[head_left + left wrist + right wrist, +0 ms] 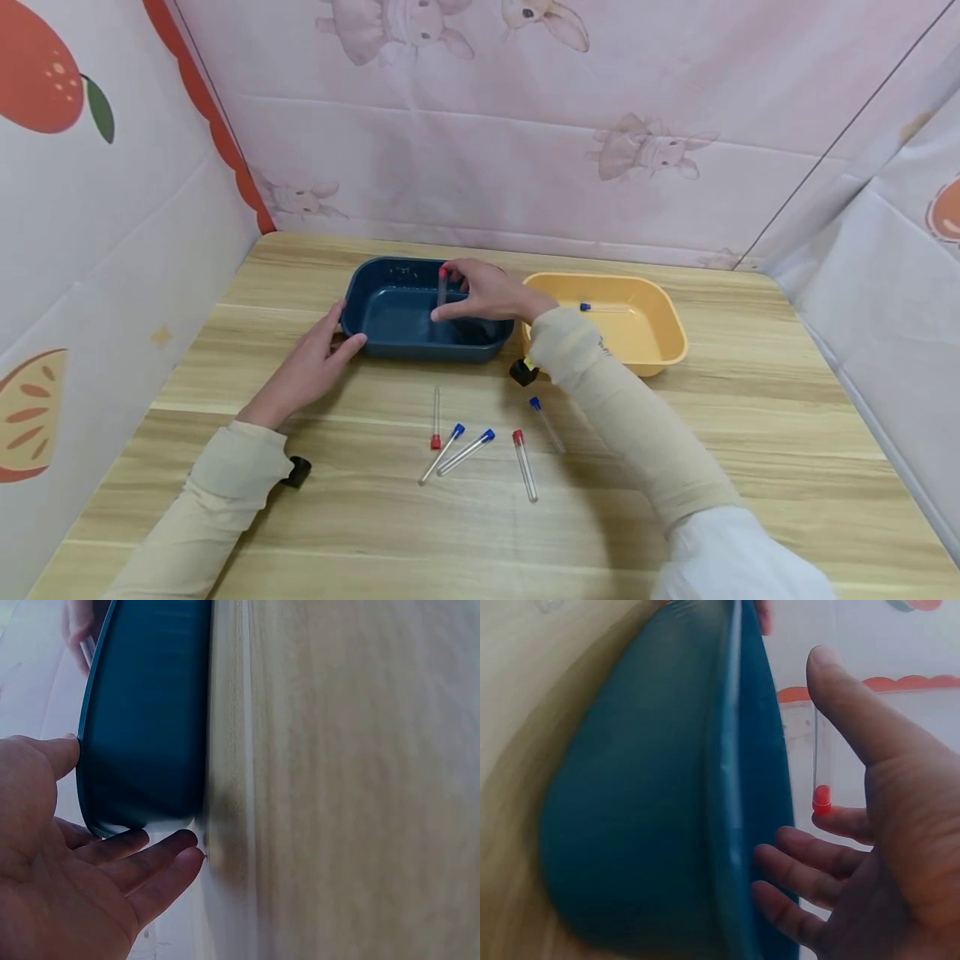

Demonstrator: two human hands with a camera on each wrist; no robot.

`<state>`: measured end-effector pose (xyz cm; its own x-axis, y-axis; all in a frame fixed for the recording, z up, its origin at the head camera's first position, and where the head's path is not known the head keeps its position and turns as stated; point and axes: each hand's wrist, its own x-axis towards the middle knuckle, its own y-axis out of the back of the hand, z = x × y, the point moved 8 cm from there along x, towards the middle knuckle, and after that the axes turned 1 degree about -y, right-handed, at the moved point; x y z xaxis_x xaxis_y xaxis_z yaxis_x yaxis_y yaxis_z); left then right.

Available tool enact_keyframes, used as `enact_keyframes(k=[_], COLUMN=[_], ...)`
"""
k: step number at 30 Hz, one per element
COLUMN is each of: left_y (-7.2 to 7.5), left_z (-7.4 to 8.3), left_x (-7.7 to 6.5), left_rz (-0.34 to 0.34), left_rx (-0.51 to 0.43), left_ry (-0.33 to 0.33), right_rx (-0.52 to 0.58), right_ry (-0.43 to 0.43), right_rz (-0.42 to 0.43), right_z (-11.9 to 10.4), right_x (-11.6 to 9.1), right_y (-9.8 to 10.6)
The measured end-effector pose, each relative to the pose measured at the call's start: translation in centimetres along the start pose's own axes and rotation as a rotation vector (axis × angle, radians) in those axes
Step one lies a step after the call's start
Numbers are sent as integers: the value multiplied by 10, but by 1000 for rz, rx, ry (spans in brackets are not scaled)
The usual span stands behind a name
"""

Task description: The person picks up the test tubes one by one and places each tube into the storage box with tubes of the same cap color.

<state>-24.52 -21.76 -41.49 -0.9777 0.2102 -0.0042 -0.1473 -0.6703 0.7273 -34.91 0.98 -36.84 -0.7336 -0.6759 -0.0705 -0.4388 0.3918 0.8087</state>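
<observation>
My right hand (487,292) is over the dark blue basin (420,352). Between its thumb and index finger it pinches a clear test tube with a red cap (442,287), lengthwise: the index finger touches the cap (822,799) and the thumb is near the other end. The remaining fingers are spread loosely by the basin's rim. At the basin's left end, my left hand (311,367) holds the corner, thumb (64,754) at the rim and fingers against the outer wall. The basin's inner right part is partly hidden by the right hand.
Right of the blue basin stands a yellow basin (679,333) with a blue-capped tube (603,308) inside. In front lie several test tubes, among them red-capped tubes (527,467) (437,421) and blue-capped tubes (468,452) (549,425). Fabric walls (480,167) border the wooden table (360,533).
</observation>
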Motion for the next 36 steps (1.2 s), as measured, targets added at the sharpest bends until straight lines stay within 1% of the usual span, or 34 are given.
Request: enact_keyframes(k=[12, 20, 28, 36], left_y=[0, -1, -1, 0], left_z=[0, -1, -1, -1], left_x=[0, 0, -1, 0], left_rz=[5, 5, 7, 10], left_rx=[-7, -8, -8, -10], left_ry=[8, 7, -1, -4], right_rx=[-87, -141, -217, -299], right_ry=[-79, -124, -164, -197], right_rz=[-52, -75, -89, -90], right_z=[1, 8, 8, 5], right_x=[27, 39, 47, 52], right_y=[-29, -44, -53, -55])
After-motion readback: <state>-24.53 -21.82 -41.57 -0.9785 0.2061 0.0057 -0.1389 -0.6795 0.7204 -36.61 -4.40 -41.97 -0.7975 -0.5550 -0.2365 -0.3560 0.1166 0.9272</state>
